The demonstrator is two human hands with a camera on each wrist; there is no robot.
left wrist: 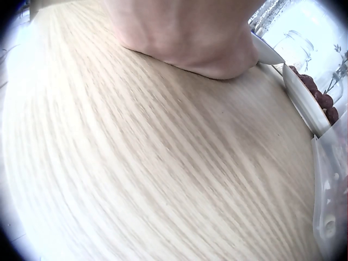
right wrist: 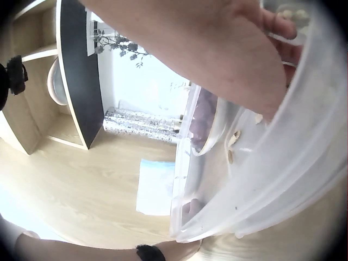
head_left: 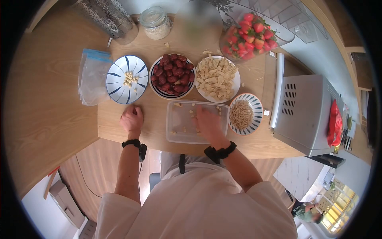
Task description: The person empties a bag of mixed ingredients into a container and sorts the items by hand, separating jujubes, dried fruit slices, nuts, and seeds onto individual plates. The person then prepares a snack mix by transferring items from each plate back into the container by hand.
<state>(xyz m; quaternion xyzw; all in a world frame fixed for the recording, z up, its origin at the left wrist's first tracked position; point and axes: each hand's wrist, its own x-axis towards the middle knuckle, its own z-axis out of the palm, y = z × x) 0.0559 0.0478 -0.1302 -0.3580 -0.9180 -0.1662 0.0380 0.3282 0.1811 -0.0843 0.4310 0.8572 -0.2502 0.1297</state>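
My left hand (head_left: 132, 118) rests on the wooden table, fingers loosely curled, in front of a blue-striped plate (head_left: 115, 93) with a small heap of pale round nuts or seeds (head_left: 129, 79). The heel of the left hand (left wrist: 201, 43) lies on the wood in the left wrist view. Inside a clear plastic box (head_left: 175, 137), my right hand (head_left: 209, 123) reaches down among several small pale pieces scattered over its bottom. Box wall and hand partly hide the right fingertips (right wrist: 280, 24); I cannot tell whether they pinch a piece.
Behind the box stand a bowl of red dates (head_left: 172, 73) and a plate of pale broken chunks (head_left: 217, 77). A striped bowl of peanut-like pieces (head_left: 241, 114) is right of it. Strawberries (head_left: 250, 36), a lidded jar (head_left: 155, 24), a zip bag (head_left: 93, 79) and a grey appliance (head_left: 304, 115) stand around.
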